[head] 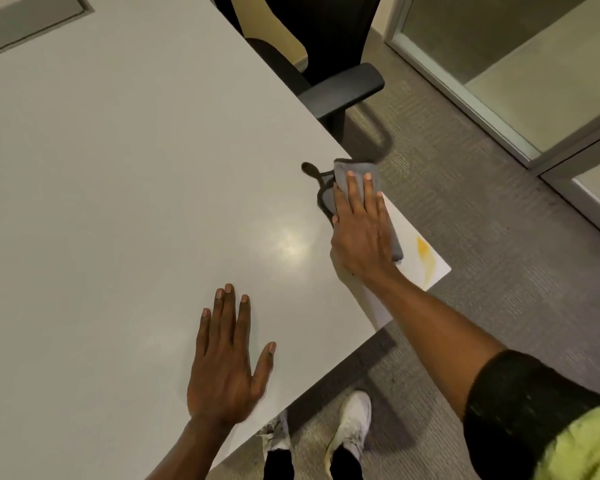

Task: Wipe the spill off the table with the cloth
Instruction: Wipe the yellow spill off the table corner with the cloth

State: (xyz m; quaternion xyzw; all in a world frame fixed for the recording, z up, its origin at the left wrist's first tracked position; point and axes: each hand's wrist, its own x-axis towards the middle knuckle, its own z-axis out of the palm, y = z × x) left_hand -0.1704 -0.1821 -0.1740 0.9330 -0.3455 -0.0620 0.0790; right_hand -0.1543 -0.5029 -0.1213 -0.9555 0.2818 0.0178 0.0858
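A dark liquid spill [313,174] streaks the pale grey table [136,150] close to its right edge. My right hand [359,226] lies flat on a folded grey cloth [352,169], pressing it onto the right part of the spill; part of the cloth and spill is hidden under the palm. A dark trail shows just left of the fingers. My left hand [226,358] rests flat on the table near its front edge, fingers spread, holding nothing.
A white sheet with a yellow smear [423,252] lies under the cloth and sticks out past the table's right corner. A black office chair [329,64] stands against the right edge. Carpet, glass partitions [499,64] and my white shoes [352,420] lie beyond.
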